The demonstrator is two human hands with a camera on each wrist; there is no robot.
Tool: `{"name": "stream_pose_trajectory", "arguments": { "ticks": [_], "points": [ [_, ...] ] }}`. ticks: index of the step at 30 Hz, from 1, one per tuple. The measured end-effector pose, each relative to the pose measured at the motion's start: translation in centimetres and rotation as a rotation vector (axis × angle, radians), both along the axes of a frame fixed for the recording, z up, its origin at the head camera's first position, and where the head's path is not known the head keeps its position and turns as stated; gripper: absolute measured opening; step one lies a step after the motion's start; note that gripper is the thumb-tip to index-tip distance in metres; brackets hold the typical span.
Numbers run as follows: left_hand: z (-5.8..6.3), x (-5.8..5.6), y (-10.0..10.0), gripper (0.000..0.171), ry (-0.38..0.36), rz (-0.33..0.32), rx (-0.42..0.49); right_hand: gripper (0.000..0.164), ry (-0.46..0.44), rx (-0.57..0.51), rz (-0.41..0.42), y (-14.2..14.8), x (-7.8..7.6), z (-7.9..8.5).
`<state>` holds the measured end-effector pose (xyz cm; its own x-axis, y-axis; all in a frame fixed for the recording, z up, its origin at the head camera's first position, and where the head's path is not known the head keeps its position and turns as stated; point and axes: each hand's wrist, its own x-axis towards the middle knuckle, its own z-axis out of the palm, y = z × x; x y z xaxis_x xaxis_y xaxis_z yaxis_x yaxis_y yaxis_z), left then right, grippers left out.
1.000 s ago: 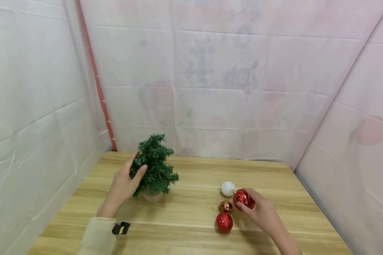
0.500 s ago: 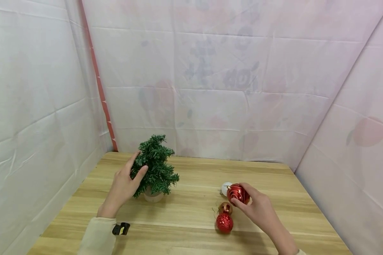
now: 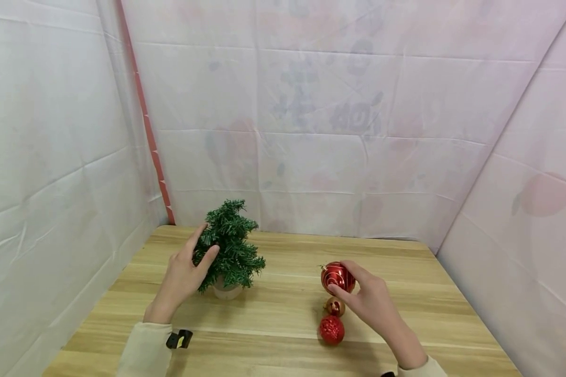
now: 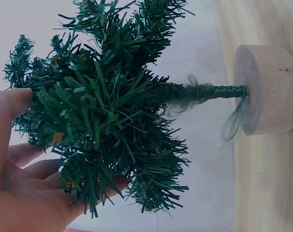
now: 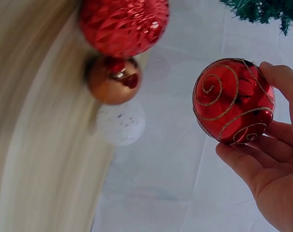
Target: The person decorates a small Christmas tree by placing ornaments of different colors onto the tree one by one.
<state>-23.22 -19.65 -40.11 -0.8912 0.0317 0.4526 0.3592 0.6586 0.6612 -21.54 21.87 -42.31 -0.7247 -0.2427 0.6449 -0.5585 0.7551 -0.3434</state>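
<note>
A small green Christmas tree (image 3: 233,246) stands upright on a pale round wooden base (image 4: 276,89). My left hand (image 3: 180,275) holds its foliage from the left, thumb on the near side and some fingers partly hidden among the branches. My right hand (image 3: 369,302) pinches a shiny red Christmas ball with gold swirls (image 5: 235,101) between thumb and fingers, lifted above the table. Under and near it lie a copper ball (image 3: 335,307) and a textured red ball (image 3: 332,330). A white speckled ball (image 5: 121,123) shows in the right wrist view; the held ball hides it in the head view.
The wooden table (image 3: 273,335) lies between pale fabric walls (image 3: 306,157) at the back and both sides. A red strip (image 3: 153,152) runs down the back left corner. Bare wood separates the tree from the balls.
My right hand has moved left and slightly up, carrying the swirled red ball away from the table and in front of the white one. The left hand and tree have stayed in place.
</note>
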Motion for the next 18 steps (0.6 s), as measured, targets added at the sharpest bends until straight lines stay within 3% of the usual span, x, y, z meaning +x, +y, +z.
{"name": "stream_pose_trajectory", "arguments": {
  "ticks": [12, 18],
  "points": [
    [0.1, 0.2, 0.1, 0.069, -0.003, -0.003, -0.001, 0.055, -0.02, -0.006, 0.05, -2.3, -0.2, 1.5],
    [0.1, 0.3, 0.2, 0.07, -0.003, -0.004, -0.002, 0.057, 0.012, 0.001, 0.1, -3.4, -0.6, 2.1]
  ]
}}
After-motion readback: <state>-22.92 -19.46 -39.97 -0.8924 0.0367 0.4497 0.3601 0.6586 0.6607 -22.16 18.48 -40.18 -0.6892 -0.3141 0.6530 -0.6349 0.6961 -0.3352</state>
